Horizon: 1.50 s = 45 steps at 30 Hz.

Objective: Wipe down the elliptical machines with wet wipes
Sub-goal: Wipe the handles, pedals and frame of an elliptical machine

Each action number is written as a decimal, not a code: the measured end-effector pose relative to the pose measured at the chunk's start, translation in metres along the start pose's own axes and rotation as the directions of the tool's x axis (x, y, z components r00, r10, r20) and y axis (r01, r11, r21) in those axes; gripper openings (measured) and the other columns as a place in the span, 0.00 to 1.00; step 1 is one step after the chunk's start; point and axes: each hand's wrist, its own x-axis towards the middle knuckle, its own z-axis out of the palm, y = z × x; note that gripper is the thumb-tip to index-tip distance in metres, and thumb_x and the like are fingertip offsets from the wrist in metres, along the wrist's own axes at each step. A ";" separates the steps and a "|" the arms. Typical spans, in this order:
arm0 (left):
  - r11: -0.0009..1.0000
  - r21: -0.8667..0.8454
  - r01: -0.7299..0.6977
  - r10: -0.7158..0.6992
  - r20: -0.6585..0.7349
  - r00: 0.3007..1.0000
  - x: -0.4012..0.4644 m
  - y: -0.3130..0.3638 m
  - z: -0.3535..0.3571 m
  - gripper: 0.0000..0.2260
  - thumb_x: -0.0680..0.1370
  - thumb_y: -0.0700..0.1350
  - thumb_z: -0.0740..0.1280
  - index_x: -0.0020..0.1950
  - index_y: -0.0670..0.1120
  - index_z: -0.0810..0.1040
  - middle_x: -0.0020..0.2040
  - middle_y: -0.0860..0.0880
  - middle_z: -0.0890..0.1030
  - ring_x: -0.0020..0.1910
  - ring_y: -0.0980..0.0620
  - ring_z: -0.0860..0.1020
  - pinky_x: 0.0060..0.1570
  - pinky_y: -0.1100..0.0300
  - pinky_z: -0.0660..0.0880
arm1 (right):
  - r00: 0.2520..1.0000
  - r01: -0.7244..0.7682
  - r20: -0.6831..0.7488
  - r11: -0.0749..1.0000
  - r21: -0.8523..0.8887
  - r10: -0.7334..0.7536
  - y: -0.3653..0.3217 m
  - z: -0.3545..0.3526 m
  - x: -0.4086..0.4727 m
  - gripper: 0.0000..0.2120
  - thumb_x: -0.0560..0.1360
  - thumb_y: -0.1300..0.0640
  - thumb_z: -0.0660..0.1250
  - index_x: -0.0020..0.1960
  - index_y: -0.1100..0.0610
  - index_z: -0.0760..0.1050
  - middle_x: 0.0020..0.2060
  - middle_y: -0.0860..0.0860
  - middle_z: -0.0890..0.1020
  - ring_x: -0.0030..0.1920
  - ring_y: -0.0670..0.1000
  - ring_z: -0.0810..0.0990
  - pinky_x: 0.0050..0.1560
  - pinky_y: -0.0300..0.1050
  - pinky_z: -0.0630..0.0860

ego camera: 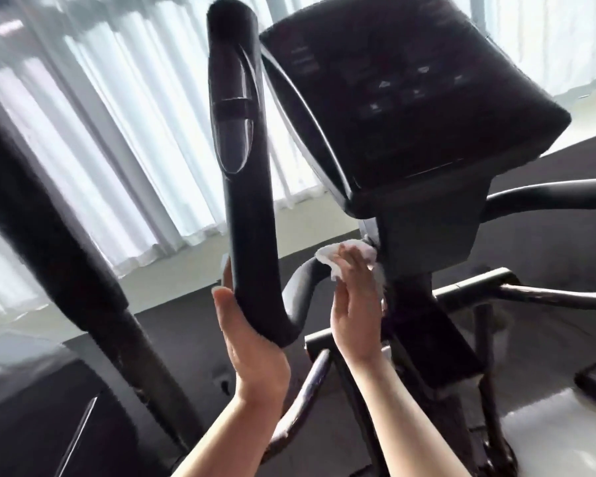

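Observation:
A black elliptical machine fills the view, its console (410, 98) tilted at the upper right on a dark centre post (424, 249). A curved black handlebar (241, 166) rises at the centre. My left hand (252, 339) grips the lower bend of that handlebar from the left, thumb up along its side. My right hand (355, 304) presses a crumpled white wet wipe (327, 256) against the joint where the handlebar meets the centre post, just below the console. Part of the wipe is hidden under my fingers.
A thick black upright arm (66, 253) crosses the left side, close to me. Another handlebar (547, 194) and frame bars (530, 294) extend to the right. White curtains (117, 132) hang behind, above a pale sill and dark floor.

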 end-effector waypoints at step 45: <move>0.961 0.275 0.023 -0.075 0.180 0.981 0.002 0.009 -0.018 0.22 0.84 0.58 0.42 0.71 0.51 0.66 0.59 0.68 0.77 0.59 0.74 0.73 0.56 0.78 0.67 | 0.834 -0.488 0.157 0.575 0.657 0.529 -0.106 -0.015 -0.038 0.15 0.81 0.54 0.55 0.60 0.48 0.79 0.63 0.46 0.80 0.68 0.43 0.73 0.71 0.43 0.67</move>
